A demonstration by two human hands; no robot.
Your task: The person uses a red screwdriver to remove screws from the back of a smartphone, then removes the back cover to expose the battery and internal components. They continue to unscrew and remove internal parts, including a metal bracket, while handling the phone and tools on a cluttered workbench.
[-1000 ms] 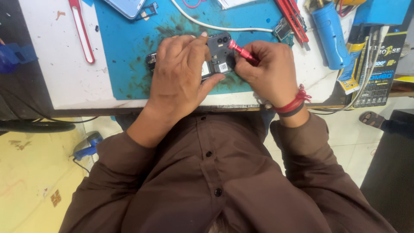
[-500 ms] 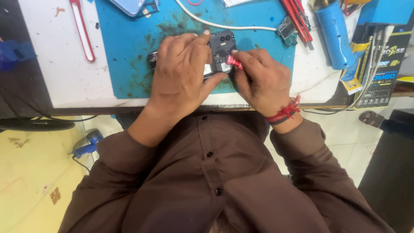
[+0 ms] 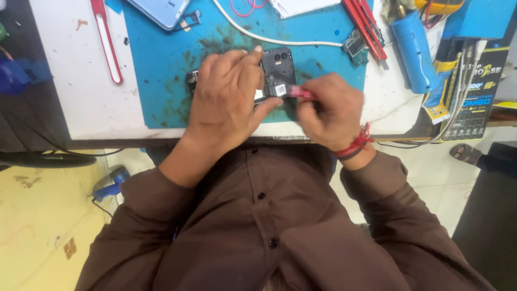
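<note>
right hand (image 3: 328,110) shifted lower with red tool (image 3: 298,92), left hand (image 3: 229,102) gripping opened black phone (image 3: 277,73), camera cluster showing

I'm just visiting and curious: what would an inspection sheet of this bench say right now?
Surface: white table with a stained blue mat.
Job's things: opened dark phone on the mat; red-handled tool at its lower edge.
Clutter: red tweezers, light blue phone, red pliers, blue cylinder, small circuit board, printed boxes.
Hands: left hand presses on the phone; right hand grips the tool.
Cables: white cable across the mat; braided cables at the right.
Surroundings: tiled floor, blue object below the table.
</note>
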